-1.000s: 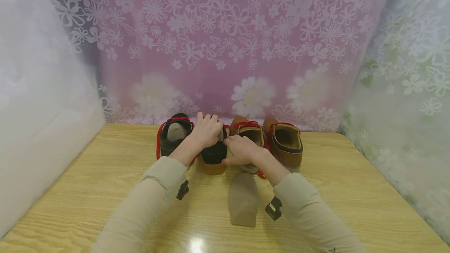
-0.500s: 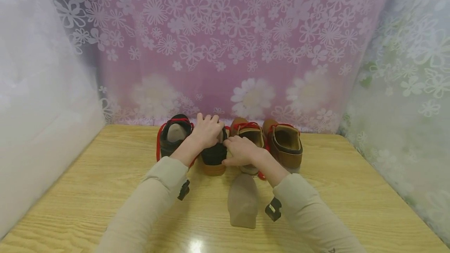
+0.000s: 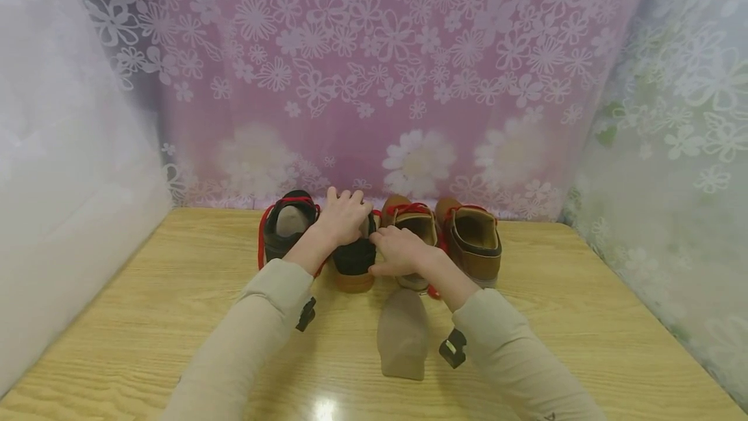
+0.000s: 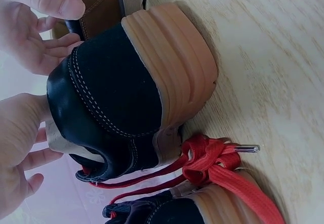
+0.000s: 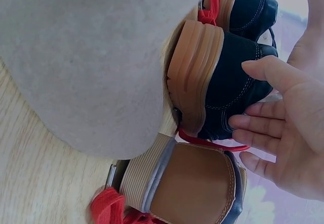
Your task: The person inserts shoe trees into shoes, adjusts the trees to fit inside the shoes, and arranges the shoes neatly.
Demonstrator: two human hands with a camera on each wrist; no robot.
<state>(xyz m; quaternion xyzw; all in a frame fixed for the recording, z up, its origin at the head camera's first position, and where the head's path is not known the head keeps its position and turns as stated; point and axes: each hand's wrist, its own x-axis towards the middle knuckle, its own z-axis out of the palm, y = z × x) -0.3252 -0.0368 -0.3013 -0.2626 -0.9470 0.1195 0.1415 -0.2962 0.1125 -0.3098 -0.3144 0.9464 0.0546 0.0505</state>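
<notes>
My left hand [image 3: 341,216] lies over the opening of a black shoe [image 3: 355,265] with a tan sole. In the left wrist view its thumb reaches into the heel opening, beside a beige insole edge [image 4: 56,142], while the other fingers extend loosely on the far side. My right hand [image 3: 400,252] is at the same shoe's right side. In the right wrist view its thumb touches the heel and its fairly straight fingers lie along the side. The insole's front part inside the shoe is hidden. A loose greyish-beige insole [image 3: 403,343] lies on the table in front.
Left of my hands stands a second black shoe [image 3: 277,250] holding an insole [image 3: 292,221]. Two brown shoes, one partly behind my right hand [image 3: 398,206] and one farther right [image 3: 484,258], stand alongside. Red laces trail between them. A floral curtain [image 3: 350,83] hangs behind the wooden table [image 3: 175,304].
Almost nothing differs. Both hands keep their places at the black shoe, and only the head view has shifted very slightly.
</notes>
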